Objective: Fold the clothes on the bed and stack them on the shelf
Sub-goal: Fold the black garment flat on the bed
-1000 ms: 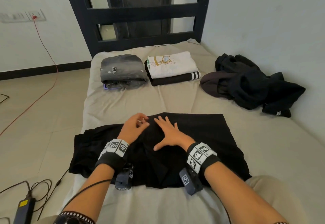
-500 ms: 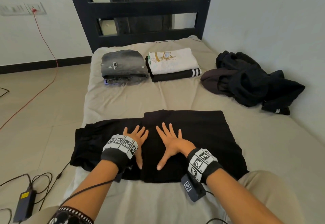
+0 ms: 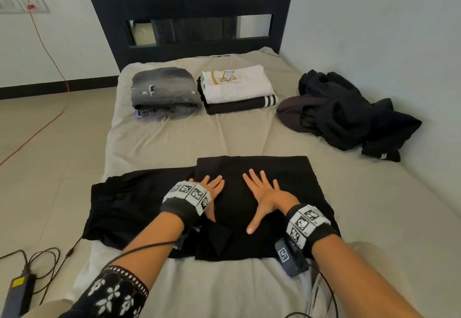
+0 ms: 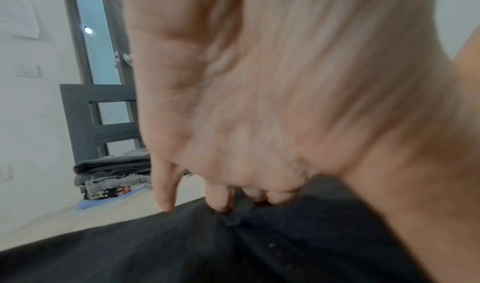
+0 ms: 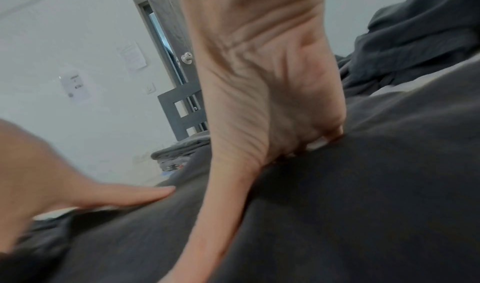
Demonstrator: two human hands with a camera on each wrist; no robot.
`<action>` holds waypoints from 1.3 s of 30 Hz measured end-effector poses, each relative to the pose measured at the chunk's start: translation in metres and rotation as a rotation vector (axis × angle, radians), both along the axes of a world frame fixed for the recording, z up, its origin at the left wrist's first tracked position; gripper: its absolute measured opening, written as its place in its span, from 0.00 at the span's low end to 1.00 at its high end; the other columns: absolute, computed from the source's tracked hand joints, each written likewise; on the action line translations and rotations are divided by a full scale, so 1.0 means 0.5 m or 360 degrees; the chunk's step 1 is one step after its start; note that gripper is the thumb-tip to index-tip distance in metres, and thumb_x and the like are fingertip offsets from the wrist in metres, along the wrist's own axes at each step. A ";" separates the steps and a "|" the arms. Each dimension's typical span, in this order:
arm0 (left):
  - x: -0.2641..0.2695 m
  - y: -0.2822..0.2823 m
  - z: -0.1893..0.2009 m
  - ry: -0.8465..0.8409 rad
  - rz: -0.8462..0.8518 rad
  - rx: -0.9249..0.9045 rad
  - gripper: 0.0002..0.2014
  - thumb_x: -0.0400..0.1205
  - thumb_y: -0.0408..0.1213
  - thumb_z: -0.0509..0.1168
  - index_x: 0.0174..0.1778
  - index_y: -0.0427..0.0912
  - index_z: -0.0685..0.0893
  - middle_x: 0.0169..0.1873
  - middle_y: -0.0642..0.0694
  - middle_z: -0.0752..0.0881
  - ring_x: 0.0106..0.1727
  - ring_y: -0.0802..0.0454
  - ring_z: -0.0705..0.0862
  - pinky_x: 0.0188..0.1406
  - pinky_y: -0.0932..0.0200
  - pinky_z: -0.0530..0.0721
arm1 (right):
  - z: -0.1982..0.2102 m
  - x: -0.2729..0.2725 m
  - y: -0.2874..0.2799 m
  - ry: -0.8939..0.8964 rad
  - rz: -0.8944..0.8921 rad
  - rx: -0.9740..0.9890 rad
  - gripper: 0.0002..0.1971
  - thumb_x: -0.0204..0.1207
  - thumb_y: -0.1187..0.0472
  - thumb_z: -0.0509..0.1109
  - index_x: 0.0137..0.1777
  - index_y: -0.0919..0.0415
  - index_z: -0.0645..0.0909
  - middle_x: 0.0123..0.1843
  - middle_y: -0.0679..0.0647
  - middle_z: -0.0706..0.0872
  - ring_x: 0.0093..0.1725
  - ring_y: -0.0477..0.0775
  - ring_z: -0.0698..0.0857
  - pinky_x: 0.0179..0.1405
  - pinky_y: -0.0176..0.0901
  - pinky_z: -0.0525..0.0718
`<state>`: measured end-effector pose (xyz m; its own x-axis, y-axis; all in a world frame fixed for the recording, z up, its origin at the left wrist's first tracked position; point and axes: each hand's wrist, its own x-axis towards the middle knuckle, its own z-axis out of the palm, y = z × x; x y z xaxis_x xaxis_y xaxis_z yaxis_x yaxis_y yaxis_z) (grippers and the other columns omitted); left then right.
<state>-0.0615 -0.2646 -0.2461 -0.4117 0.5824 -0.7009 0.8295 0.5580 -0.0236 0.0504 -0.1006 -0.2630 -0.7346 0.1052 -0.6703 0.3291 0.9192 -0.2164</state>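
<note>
Sliding nearer since a second ago, left hand (image 3: pixel 212 193) and right hand (image 3: pixel 264 193) are lying flat, fingers spread, smoothing half-folded black trousers (image 3: pixel 287 185) — next fold is needing gripped edges.

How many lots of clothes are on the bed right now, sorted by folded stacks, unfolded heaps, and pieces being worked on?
Folded stacks: 2, a grey stack and a white-topped stack.
Unfolded heaps: 1, the dark heap.
Being worked on: 1, the black garment under both hands.
Total: 4.
</note>
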 end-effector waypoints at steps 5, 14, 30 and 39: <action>-0.033 -0.097 -0.034 0.0211 0.0020 -0.0188 0.77 0.56 0.53 0.85 0.82 0.48 0.26 0.82 0.53 0.29 0.84 0.43 0.34 0.79 0.27 0.38 | 0.017 0.071 0.106 -0.0210 -0.0213 0.0229 0.81 0.48 0.42 0.89 0.80 0.46 0.20 0.79 0.47 0.17 0.79 0.58 0.21 0.77 0.71 0.32; -0.014 -0.067 0.063 0.0001 0.0153 0.0187 0.39 0.84 0.45 0.61 0.86 0.47 0.44 0.86 0.48 0.43 0.86 0.48 0.42 0.81 0.34 0.42 | 0.059 0.038 0.049 -0.0272 -0.0249 0.0231 0.78 0.52 0.44 0.88 0.81 0.47 0.23 0.82 0.53 0.22 0.82 0.64 0.26 0.78 0.74 0.37; 0.020 -0.103 -0.035 0.0131 0.0302 0.0107 0.70 0.62 0.67 0.76 0.83 0.44 0.32 0.84 0.48 0.33 0.84 0.45 0.32 0.76 0.32 0.29 | 0.002 -0.006 -0.072 -0.0191 -0.0252 0.0093 0.79 0.53 0.47 0.88 0.79 0.44 0.19 0.78 0.58 0.16 0.78 0.69 0.22 0.76 0.80 0.35; 0.099 -0.075 0.022 0.0141 0.0320 0.0755 0.42 0.83 0.66 0.49 0.85 0.41 0.49 0.85 0.46 0.47 0.86 0.50 0.43 0.83 0.43 0.41 | 0.053 0.060 0.089 0.0486 -0.1293 -0.0010 0.50 0.68 0.46 0.79 0.84 0.58 0.55 0.82 0.63 0.63 0.80 0.67 0.65 0.77 0.63 0.68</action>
<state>-0.0119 -0.3020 -0.2353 -0.5937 0.7308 -0.3369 0.7112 0.6724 0.2053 0.0805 -0.0559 -0.2366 -0.5814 0.6722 -0.4585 0.8098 0.4230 -0.4066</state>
